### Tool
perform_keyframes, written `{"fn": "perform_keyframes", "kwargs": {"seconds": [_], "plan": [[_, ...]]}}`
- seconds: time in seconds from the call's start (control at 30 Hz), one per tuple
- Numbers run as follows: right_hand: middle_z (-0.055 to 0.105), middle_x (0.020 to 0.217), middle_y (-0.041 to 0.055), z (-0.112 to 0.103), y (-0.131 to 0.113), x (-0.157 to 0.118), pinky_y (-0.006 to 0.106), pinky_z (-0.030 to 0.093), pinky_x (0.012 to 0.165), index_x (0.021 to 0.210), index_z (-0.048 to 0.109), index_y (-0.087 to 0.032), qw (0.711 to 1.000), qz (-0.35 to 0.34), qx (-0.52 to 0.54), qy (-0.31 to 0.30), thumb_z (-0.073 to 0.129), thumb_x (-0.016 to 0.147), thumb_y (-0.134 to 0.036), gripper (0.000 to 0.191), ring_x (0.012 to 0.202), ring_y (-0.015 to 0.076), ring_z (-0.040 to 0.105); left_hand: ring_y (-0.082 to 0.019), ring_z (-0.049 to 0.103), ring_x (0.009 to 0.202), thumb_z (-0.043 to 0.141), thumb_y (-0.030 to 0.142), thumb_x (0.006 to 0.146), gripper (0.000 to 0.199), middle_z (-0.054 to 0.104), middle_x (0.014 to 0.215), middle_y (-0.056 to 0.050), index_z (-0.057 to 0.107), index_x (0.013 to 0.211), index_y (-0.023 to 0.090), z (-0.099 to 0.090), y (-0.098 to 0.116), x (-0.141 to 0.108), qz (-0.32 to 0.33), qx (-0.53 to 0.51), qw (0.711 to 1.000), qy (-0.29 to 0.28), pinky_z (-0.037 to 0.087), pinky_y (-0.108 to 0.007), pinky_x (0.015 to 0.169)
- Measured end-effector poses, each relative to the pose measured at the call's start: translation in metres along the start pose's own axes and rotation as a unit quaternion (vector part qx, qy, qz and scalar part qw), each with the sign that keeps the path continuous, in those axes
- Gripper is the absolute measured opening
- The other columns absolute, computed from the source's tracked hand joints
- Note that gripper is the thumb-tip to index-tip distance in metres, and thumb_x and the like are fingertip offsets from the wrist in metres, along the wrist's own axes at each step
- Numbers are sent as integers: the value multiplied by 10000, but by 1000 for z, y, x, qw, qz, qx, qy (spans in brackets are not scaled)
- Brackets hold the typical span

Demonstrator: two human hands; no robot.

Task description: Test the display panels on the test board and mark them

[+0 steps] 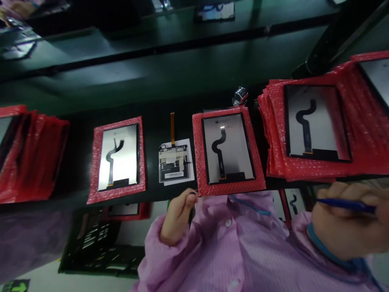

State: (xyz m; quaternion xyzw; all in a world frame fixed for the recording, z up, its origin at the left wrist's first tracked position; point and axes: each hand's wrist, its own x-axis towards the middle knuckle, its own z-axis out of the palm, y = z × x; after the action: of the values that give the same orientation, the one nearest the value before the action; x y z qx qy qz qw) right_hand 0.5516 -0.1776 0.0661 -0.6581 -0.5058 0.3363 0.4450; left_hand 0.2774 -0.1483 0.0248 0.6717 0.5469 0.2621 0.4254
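My left hand (pixel 178 215) is at the table's front edge, fingers curled and thumb at the lower left corner of a red bubble-wrap sheet (pixel 231 190). A small dark spot shows at the thumb tip; what the fingers hold, if anything, is hidden. On that sheet lies a display panel (pixel 235 150) with a black curved ribbon cable (pixel 219 152). Closed around a slim blue pen-like tool (pixel 346 204), my right hand (pixel 346 227) is raised at the right, apart from the panels. Left of the middle panel sits a small circuit-board assembly (pixel 174 164) with an orange flex strip (pixel 172 127).
Another display panel (pixel 120 156) on red wrap lies at left. Red bubble-wrap stacks stand at far left (pixel 36 158) and right (pixel 273 134), the right one topped by a panel (pixel 330 121). A shiny metal piece (pixel 240 96) sits behind. Below is a dark crate (pixel 100 259).
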Motion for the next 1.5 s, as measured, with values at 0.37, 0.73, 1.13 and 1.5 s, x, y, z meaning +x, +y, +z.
{"fn": "perform_keyframes", "kwargs": {"seconds": [0.37,0.73,1.13,1.5], "plan": [[551,662,-31,93,40,57,250,411,570,757,515,-221,997,-45,47,-49,577,907,-358,212,585,113,532,-167,660,698,373,387,1044,339,696,794,-62,630,965,181,48,-33,46,227,178,951,111,508,-263,685],[499,605,-33,94,45,53,262,376,584,673,438,-232,987,-103,-50,-112,526,937,-357,305,549,112,484,-164,665,704,391,409,1037,347,700,793,-62,640,965,179,49,-43,44,217,183,951,122,523,-261,692],[479,580,-57,78,29,33,230,351,482,726,471,-232,960,-2,275,-57,586,932,-346,262,499,97,460,-182,633,809,301,349,1056,350,668,923,-90,590,1123,162,45,-17,25,223,69,967,100,498,-283,731],[502,605,-49,71,19,16,227,382,511,735,541,-220,934,-22,315,-165,604,938,-272,219,542,94,475,-172,589,733,274,340,1059,341,626,839,-69,568,1060,165,53,3,17,225,8,974,-8,470,-272,654]]}}
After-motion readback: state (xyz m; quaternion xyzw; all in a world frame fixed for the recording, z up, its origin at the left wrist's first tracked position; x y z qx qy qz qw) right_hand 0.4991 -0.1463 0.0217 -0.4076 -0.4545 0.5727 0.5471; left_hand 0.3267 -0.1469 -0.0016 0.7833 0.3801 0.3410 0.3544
